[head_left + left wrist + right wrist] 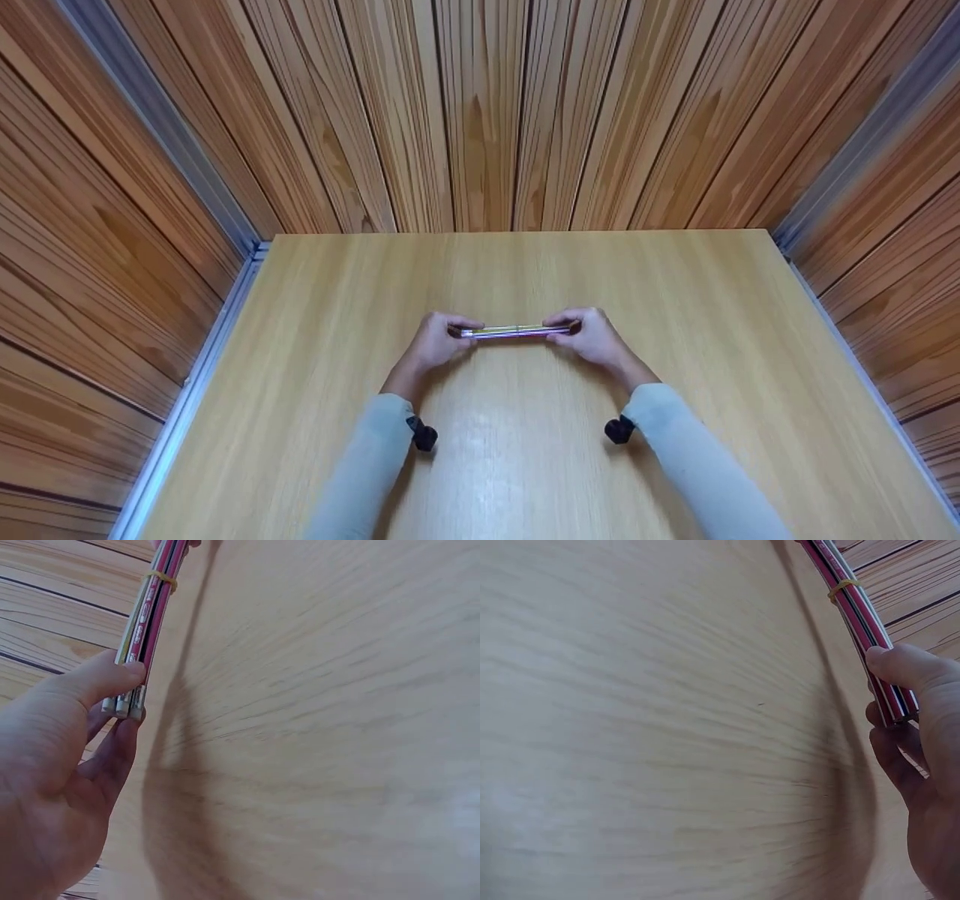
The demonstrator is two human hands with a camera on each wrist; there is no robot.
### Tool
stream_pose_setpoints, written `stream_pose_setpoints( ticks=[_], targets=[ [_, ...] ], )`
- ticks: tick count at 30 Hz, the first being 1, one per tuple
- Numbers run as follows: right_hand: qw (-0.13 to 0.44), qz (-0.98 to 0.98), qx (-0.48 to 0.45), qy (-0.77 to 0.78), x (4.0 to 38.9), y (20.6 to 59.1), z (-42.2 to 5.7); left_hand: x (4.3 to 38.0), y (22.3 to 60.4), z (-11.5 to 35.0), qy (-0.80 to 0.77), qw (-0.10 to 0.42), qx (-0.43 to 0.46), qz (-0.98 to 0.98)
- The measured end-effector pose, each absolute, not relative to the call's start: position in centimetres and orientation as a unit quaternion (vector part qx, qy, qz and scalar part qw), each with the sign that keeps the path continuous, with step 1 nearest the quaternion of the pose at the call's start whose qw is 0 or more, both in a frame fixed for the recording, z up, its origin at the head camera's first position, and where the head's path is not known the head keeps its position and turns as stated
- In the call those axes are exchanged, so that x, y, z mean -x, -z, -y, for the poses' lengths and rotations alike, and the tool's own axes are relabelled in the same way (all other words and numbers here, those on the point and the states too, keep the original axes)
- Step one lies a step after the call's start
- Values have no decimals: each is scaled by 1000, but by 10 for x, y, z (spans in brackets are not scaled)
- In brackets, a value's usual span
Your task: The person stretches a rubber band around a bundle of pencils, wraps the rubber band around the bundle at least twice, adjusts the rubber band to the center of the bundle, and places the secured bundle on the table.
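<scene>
A bundle of several pencils [517, 331] with red, black and white striped sides is held level over the table. Around its middle runs a yellowish rubber band [162, 579]. My left hand [436, 339] pinches the left end between thumb and fingers, and pale, eraser-like tips [121, 708] stick out past the thumb in the left wrist view. At the opposite end, my right hand [598, 339] grips the pencils [861, 621], thumb on top and fingers beneath. Both hands cast shadows on the wood below.
The light wood table [510, 277] spreads out under both arms. Wood-plank walls [480, 112] rise at the back and both sides, with metal rails [202, 375] along the table's side edges. A small black camera [424, 436] hangs at each sleeve cuff.
</scene>
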State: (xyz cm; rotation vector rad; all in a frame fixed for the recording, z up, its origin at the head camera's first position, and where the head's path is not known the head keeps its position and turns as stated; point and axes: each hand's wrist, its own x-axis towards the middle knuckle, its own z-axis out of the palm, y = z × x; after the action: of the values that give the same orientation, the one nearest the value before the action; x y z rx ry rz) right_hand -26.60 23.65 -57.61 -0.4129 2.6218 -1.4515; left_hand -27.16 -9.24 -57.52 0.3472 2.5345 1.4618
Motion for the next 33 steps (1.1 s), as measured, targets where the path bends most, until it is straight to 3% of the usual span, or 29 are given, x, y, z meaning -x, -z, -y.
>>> stream_pose_setpoints(
  ticks=[7,18,33],
  targets=[
    [66,-879,130,453,264,583,-239,271,582,90,-474,105,-117,-866],
    [41,-877,176,445,264,587,-240,279,602,94,-483,71,-149,-860],
    [73,-856,159,486,262,586,-245,267,584,93,-516,102,-102,-844]
  ],
)
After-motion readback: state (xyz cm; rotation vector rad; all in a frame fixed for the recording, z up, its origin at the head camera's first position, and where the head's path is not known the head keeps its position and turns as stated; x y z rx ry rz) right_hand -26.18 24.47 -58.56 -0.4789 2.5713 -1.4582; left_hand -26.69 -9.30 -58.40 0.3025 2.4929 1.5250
